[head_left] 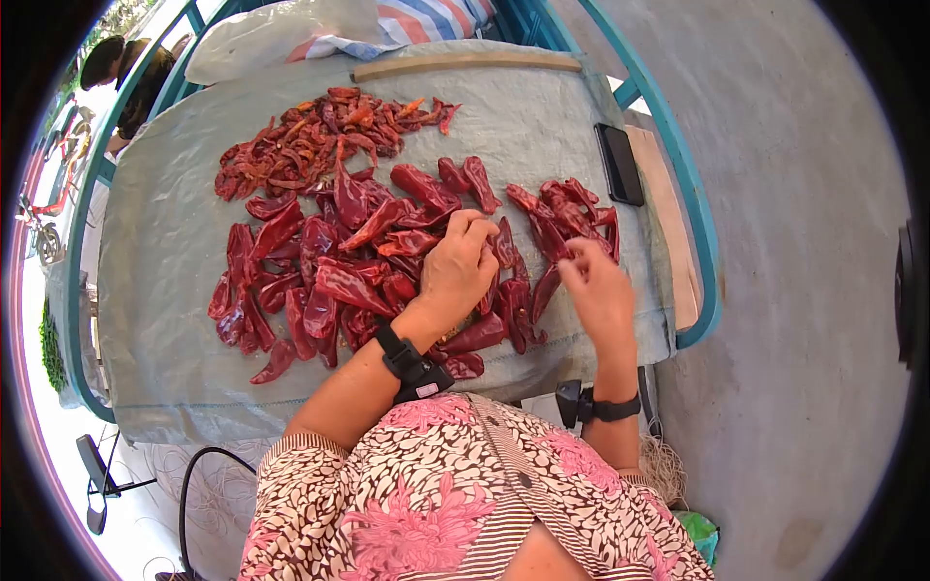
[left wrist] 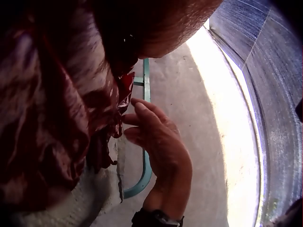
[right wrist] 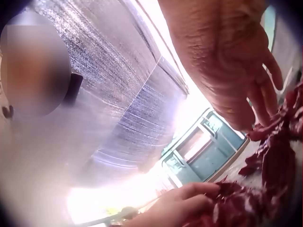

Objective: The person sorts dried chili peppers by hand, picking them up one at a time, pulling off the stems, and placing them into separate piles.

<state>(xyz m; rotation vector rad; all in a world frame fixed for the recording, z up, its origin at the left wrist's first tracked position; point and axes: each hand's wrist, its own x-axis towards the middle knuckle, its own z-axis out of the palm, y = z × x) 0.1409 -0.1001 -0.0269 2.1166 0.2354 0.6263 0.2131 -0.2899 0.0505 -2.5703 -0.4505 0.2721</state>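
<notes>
Dried red chili peppers (head_left: 339, 281) lie heaped on a sheet-covered surface. At the heap's right edge my left hand (head_left: 460, 266) is over the peppers with bent fingers; its fingertips are hidden, and I cannot tell whether a pepper is between them. My right hand (head_left: 598, 290) is beside a smaller group of peppers (head_left: 572, 208) on the right. In the left wrist view, the right hand's fingers (left wrist: 149, 118) reach loosely toward the peppers' edge, thumb apart. The right wrist view has this hand (right wrist: 227, 61) pointing down at dark red peppers (right wrist: 279, 156).
A pile of smaller, shrivelled orange-red peppers (head_left: 300, 145) lies at the back left. A black phone (head_left: 618, 165) rests near the right edge, inside a teal metal rail (head_left: 693, 223). A wooden strip (head_left: 465, 64) runs along the back. Another person (head_left: 136, 87) is at far left.
</notes>
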